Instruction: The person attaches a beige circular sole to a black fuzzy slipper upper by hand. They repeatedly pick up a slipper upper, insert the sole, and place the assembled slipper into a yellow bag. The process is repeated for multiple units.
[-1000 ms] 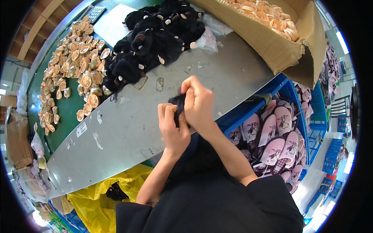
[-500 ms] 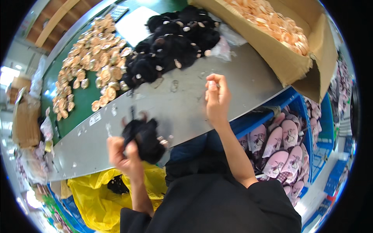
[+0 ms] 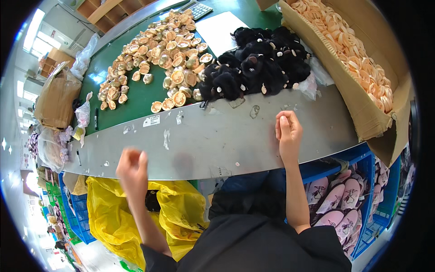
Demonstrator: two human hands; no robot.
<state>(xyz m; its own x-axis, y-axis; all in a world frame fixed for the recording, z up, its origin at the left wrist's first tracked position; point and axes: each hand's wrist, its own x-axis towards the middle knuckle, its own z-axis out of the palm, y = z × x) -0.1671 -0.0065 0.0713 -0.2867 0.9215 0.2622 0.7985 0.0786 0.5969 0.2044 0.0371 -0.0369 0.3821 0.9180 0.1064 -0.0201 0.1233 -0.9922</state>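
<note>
My right hand point(image 3: 288, 136) is held above the grey metal table edge point(image 3: 204, 140), fingers curled with the thumb pressed over them; whatever they hold, if anything, is hidden. Farther left, my left hand point(image 3: 132, 170) hovers above the table's near edge, smeared by motion, its fingers partly curled. A yellow plastic bag point(image 3: 106, 217) hangs open below it, with something black point(image 3: 152, 201) inside. Beyond my hands lies a heap of black plush pieces point(image 3: 260, 68) with small pale tabs. Beside it, many round peach-and-gold shell-like pieces point(image 3: 174, 54) spread over the green mat point(image 3: 108, 72).
A cardboard box point(image 3: 337, 77) of peach-coloured rings stands at the right. Pink slippers point(image 3: 333, 201) fill a blue crate point(image 3: 362, 226) below the table. At the back are a white sheet point(image 3: 222, 31) and a calculator point(image 3: 198, 10); a worn carton point(image 3: 59, 97) stands left.
The black plush piece that was by my left hand over the table is no longer seen there. My left hand is now apart from it. The whole view has shifted; my right hand keeps its curled pose.
</note>
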